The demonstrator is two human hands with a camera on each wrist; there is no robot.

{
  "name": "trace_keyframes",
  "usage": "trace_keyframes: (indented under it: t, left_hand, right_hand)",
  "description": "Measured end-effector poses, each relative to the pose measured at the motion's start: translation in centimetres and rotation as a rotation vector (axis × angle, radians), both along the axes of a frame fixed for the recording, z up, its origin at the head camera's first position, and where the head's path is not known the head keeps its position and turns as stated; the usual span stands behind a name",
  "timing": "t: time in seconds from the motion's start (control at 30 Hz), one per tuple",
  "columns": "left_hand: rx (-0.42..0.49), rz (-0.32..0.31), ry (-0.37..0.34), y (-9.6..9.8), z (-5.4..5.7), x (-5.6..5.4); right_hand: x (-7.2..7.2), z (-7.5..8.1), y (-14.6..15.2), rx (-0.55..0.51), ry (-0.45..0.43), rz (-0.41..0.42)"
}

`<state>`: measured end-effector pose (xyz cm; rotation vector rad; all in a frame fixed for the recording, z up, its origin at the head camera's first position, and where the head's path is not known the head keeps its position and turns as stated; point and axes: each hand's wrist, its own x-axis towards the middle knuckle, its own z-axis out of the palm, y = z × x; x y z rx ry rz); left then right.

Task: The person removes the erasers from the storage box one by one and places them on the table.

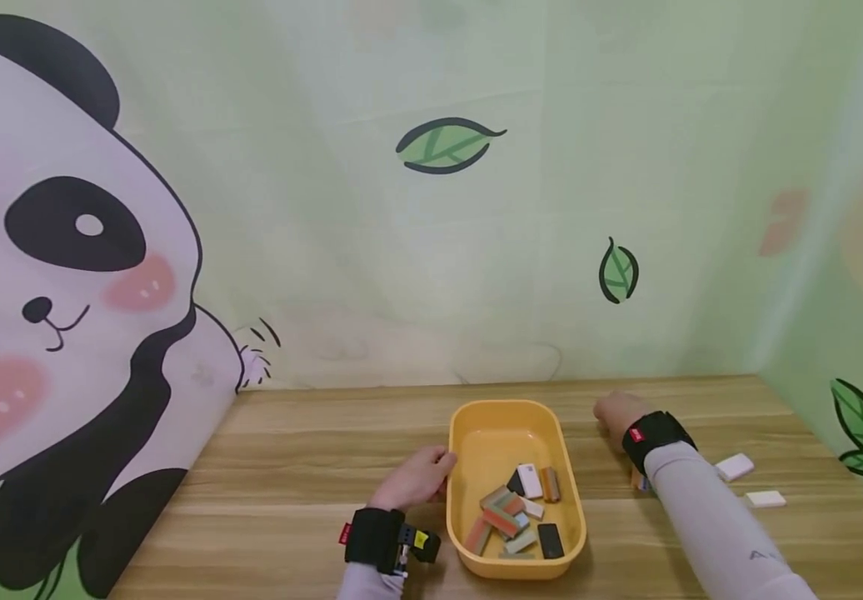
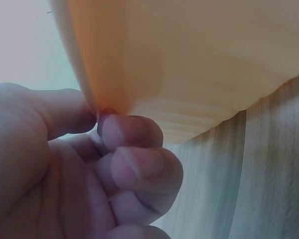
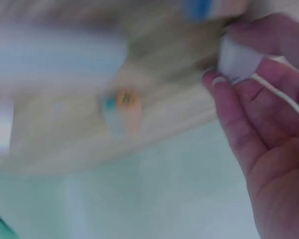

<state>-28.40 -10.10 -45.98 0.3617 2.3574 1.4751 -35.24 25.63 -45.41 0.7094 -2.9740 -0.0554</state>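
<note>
The left hand (image 1: 412, 477) pinches the tray (image 1: 486, 458) by its left rim; right of the tray, the right hand (image 1: 619, 415) grips a white block (image 3: 236, 59). Mixed blocks (image 1: 503, 521) lie inside the tray.

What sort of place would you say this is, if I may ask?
Possibly a staged recording corner: a panda-print backdrop, a wood-grain table and a black wrist strap suggest it.

Left hand (image 1: 414, 477) at the yellow tray (image 1: 484, 458), gripping its left side! Small blocks (image 1: 501, 522) lie jumbled inside; right hand (image 1: 619, 414) is over to the right, two white blocks (image 1: 735, 467) beside that sleeve (image 1: 709, 508), panda (image 1: 102, 300) on the wall (image 1: 311, 167).
</note>
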Motion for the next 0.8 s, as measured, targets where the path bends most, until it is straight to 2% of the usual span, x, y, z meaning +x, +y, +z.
trace_keyframes:
  t: [0.13,0.27,0.57,0.8]
  left_hand:
    - [-0.009,0.001,0.004,-0.13,-0.01,-0.08]
    - [-0.014,0.0,0.01,-0.06,-0.06,-0.15]
    - [0.024,-0.016,-0.019,-0.01,0.19,-0.23]
    - [-0.013,-0.01,0.002,-0.03,0.22,0.0]
  right_hand:
    - [-0.14,-0.44,-0.37,0.075,0.069,0.046]
    - [-0.15,-0.67,-0.58,0.087,0.084,0.019]
    - [0.23,0.14,-0.76,0.11,-0.033,-0.031]
    - [0.72,0.15,-1.02,0.117,-0.024,-0.019]
